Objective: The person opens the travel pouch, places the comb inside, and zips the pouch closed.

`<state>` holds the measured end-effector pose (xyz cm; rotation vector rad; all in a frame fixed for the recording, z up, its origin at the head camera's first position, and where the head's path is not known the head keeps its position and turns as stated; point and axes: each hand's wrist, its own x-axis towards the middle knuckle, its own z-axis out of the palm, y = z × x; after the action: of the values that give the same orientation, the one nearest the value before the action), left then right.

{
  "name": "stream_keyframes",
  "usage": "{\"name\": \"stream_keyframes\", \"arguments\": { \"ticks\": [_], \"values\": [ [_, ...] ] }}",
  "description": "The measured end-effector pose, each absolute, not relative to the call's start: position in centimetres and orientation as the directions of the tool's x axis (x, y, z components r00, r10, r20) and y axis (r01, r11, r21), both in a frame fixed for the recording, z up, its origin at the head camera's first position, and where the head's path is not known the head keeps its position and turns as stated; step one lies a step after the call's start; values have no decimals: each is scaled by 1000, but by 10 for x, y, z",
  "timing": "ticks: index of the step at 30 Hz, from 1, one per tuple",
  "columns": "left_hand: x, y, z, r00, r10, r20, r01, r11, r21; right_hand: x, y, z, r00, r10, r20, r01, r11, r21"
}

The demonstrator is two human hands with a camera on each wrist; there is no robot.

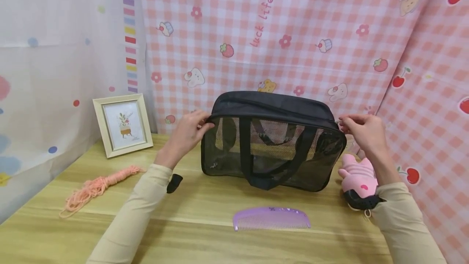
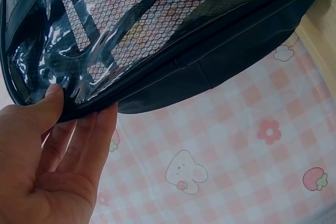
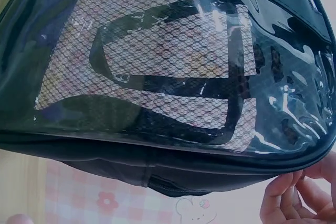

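Observation:
A black bag (image 1: 271, 150) with a clear front panel and a dark strap handle stands upright on the wooden table. My left hand (image 1: 188, 133) pinches its upper left corner between thumb and fingers; in the left wrist view the thumb of that hand (image 2: 58, 156) lies on the clear panel (image 2: 52, 61). At the upper right corner, my right hand (image 1: 364, 131) has thumb and fingertips pinched together at the end of the zip. The right wrist view shows these fingers of the right hand (image 3: 299, 195) at the bag's edge (image 3: 252, 174); what they pinch is mostly hidden.
A purple comb (image 1: 272, 218) lies in front of the bag. Bundled peach cord (image 1: 99, 186) and a framed picture (image 1: 124, 127) are at the left. A pink plush toy (image 1: 359, 176) sits beside the right forearm. Patterned cloth (image 1: 293, 19) hangs behind.

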<state>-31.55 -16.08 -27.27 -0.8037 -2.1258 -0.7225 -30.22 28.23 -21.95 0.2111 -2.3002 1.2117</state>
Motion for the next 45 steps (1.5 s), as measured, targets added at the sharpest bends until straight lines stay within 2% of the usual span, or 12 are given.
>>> {"name": "stream_keyframes", "arguments": {
  "ticks": [6, 13, 21, 45],
  "values": [
    [-314, -160, -275, -540, 303, 785, 714, 660, 236, -304, 279, -213, -856, 73, 512, -360, 626, -692],
    [-315, -159, -273, -540, 305, 784, 717, 655, 239, -305, 275, -208, -862, 41, 505, -379, 610, -696],
    [-315, -159, -273, -547, 300, 782, 711, 660, 244, -303, 268, -201, -858, 40, 513, -353, 679, -643],
    [-314, -159, -273, -556, 310, 771, 713, 655, 250, -308, 255, -187, -874, -43, 484, -380, 682, -625]
  ]
}}
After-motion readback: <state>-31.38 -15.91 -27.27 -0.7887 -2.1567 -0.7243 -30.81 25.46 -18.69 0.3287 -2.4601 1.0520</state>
